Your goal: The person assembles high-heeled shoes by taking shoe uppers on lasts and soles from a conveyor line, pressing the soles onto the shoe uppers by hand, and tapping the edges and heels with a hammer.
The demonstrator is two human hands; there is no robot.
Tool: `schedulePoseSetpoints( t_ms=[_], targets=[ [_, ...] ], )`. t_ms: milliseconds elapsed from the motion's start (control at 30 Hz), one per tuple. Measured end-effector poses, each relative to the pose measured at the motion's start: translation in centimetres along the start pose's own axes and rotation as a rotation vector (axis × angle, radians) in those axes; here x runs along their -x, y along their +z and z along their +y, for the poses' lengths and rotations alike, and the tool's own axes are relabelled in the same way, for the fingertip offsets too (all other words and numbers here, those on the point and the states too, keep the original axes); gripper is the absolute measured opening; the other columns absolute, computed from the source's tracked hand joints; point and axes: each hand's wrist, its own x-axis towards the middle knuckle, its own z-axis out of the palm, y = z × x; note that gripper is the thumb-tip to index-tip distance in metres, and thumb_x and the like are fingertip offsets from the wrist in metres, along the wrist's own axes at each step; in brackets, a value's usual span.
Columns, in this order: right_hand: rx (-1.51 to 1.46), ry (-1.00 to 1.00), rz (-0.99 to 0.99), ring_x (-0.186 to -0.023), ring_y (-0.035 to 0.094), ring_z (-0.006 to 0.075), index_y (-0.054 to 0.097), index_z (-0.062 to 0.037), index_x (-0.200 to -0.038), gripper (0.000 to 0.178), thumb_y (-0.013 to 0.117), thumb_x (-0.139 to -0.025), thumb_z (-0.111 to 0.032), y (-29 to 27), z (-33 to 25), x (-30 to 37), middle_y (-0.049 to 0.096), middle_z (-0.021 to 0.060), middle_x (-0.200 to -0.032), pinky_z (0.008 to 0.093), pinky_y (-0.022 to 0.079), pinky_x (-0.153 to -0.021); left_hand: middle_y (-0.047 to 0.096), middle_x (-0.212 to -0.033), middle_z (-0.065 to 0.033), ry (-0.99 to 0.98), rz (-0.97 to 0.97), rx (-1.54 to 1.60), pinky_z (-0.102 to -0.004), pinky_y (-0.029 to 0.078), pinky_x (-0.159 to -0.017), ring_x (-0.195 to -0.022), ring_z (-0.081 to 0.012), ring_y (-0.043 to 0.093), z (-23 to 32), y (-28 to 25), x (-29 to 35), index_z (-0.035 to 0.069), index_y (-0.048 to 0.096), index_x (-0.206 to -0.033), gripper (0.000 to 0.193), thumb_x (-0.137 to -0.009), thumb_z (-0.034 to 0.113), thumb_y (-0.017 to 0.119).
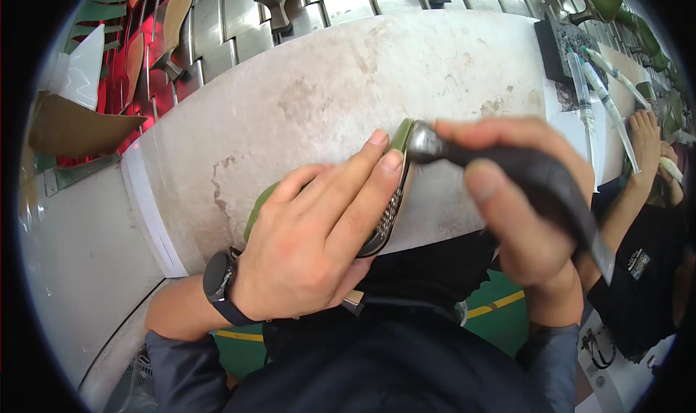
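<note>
My left hand (308,232), with a black watch on its wrist, lies over a green shoe (401,139) and presses it down near the table's front edge. Its fingers are wrapped along the shoe, hiding much of it. A dark rim with a silvery, beaded-looking band (389,213) shows along the right side. My right hand (533,221), partly blurred, grips the dark handle of a shoemaker's hammer (426,143). The rounded metal head is at the shoe's narrow far end, touching or very close to it. The handle's flat tip points toward me at the right.
The pale, stained worktable (290,94) curves across. Beyond it runs a metal slat conveyor (326,18) carrying heeled shoe parts (279,3). Syringes (609,97) lie at right, by a co-worker's forearm (629,188). A brown sheet (80,129) juts in at left.
</note>
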Motion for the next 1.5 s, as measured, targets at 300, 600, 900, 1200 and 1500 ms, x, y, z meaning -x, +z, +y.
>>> schedulePoseSetpoints(
  t_ms=[300,600,900,1200,1500],
  targets=[
    [0.02,0.076,-0.085,-0.111,0.074,0.0293,0.067,0.01,-0.116,0.035,0.07,-0.088,-0.012,0.5,-1.1,1.2,0.076,0.0262,-0.117,0.0389,0.054,-0.106,0.048,-0.158,-0.0296,-0.002,0.005,0.016,-0.0463,0.049,-0.102,-0.127,-0.0415,0.062,-0.3,0.3,0.7,-0.008,0.028,-0.162,0.111,-0.067,0.0,0.084],
    [0.209,-0.231,-0.109,-0.114,0.072,0.0348,0.068,0.0077,-0.114,0.034,0.074,-0.089,-0.013,2.0,-0.3,4.1,0.074,0.0291,-0.12,0.0426,0.055,-0.104,0.054,-0.152,-0.0283,0.026,0.071,0.011,-0.0464,0.05,-0.1,-0.123,-0.0403,0.065,-0.2,0.7,0.9,-0.007,0.033,-0.161,0.108,-0.066,-0.001,0.084],
    [0.365,-0.486,-0.007,-0.1,0.077,0.0372,0.072,0.0076,-0.108,0.035,0.083,-0.076,0.0,4.7,0.7,5.9,0.076,0.0246,-0.107,0.0417,0.064,-0.089,0.057,-0.149,-0.0281,0.031,0.085,0.011,-0.046,0.05,-0.101,-0.122,-0.0402,0.065,-0.3,0.8,1.2,-0.006,0.033,-0.162,0.109,-0.065,-0.001,0.082],
    [0.54,-0.665,0.251,-0.101,0.075,0.0433,0.067,0.0075,-0.114,0.037,0.082,-0.083,-0.008,12.0,3.7,9.0,0.073,0.0253,-0.111,0.0453,0.064,-0.089,0.063,-0.137,-0.0251,0.092,0.174,0.02,-0.0455,0.05,-0.101,-0.114,-0.0405,0.066,-0.8,1.3,1.3,-0.005,0.031,-0.163,0.105,-0.07,0.005,0.078],
    [0.626,-0.669,0.178,-0.1,0.075,0.0369,0.071,0.0058,-0.112,0.039,0.085,-0.077,-0.005,9.4,2.3,8.6,0.074,0.0223,-0.11,0.0411,0.066,-0.086,0.069,-0.134,-0.0207,-0.001,0.147,0.141,-0.0459,0.048,-0.106,-0.117,-0.0385,0.066,-3.7,-0.4,4.4,-0.004,0.063,-0.141,0.045,-0.102,0.021,0.063]
  ],
)
